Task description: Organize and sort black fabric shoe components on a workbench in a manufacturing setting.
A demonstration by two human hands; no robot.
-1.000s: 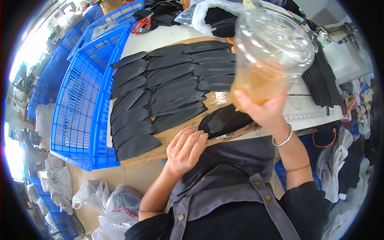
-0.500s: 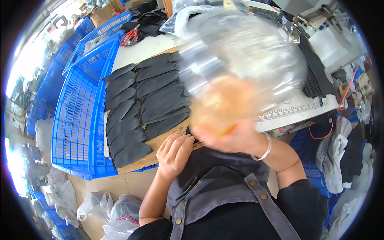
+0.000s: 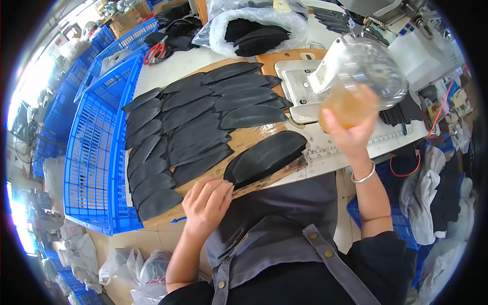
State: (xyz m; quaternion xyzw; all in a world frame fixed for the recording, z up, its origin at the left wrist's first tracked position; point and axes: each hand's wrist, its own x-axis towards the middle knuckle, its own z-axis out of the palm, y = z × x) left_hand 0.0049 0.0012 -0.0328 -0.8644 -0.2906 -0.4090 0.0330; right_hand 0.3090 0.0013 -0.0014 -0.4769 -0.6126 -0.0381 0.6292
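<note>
My left hand (image 3: 206,203) is at the front edge of a brown board (image 3: 203,175), fingers curled together at the near left end of a large black curved fabric-like piece (image 3: 267,157); its thumb is hidden. To the right, my raised right hand (image 3: 353,134) grips a clear container with an amber base (image 3: 348,108), blurred by motion, so its exact kind is unclear. Rows of smaller black leaf-shaped pieces (image 3: 195,109) overlap across the board. A shiny wet patch (image 3: 268,130) shows just beyond the large piece.
Blue plastic crates (image 3: 99,152) stand to the left. At the back are red-handled scissors (image 3: 156,51) and a clear bag (image 3: 216,33) of black pieces. A white machine (image 3: 300,86) sits behind my right hand. A ruler strip (image 3: 335,150) runs along the table's front right.
My right hand has swung right and away with the container, uncovering the large black piece, the machine and the bag. My left hand has shifted slightly left and nearer.
</note>
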